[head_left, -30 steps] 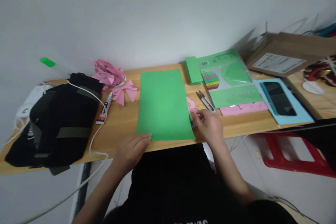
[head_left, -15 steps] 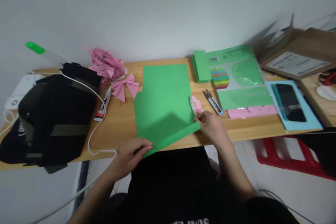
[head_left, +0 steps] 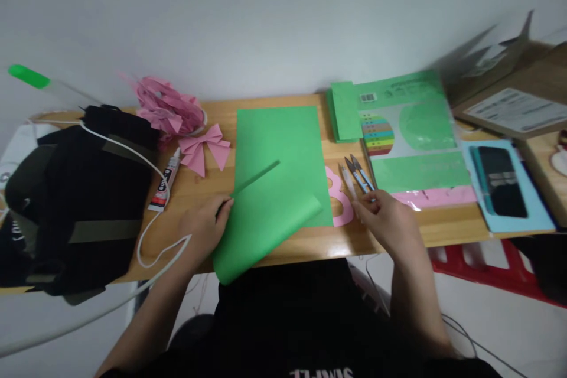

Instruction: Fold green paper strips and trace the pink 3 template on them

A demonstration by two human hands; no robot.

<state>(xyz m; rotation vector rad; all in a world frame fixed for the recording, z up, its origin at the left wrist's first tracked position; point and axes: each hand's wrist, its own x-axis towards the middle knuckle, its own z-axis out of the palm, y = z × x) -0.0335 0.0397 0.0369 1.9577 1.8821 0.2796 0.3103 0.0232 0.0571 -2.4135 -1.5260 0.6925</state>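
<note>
My left hand (head_left: pixel 206 221) is closed on the left edge of a loose green paper sheet (head_left: pixel 266 207), whose near right corner curls up. It lies over another green sheet (head_left: pixel 279 130) flat on the table. To the right, my right hand (head_left: pixel 392 224) is closed around the near end of a slim whitish pen-like tool (head_left: pixel 348 182). Blue-handled thread snips (head_left: pixel 361 172) lie right beside those fingers. A pink paper cutout with a wavy edge (head_left: pixel 340 204) sits between the green sheet and the tool.
On the left are a black bag (head_left: pixel 88 201), a glue tube (head_left: pixel 165 180), a pink paper bow (head_left: pixel 206 149) and a crumpled pink bundle (head_left: pixel 168 106). Rightward lie folded green paper (head_left: pixel 345 112), a paper pack (head_left: pixel 416 136), a phone (head_left: pixel 502 180) and a cardboard box (head_left: pixel 514 88).
The right hand has let go of the green sheet and moved right with the pen-like tool. The left hand has shifted up and left, and the freed sheet corner now curls over.
</note>
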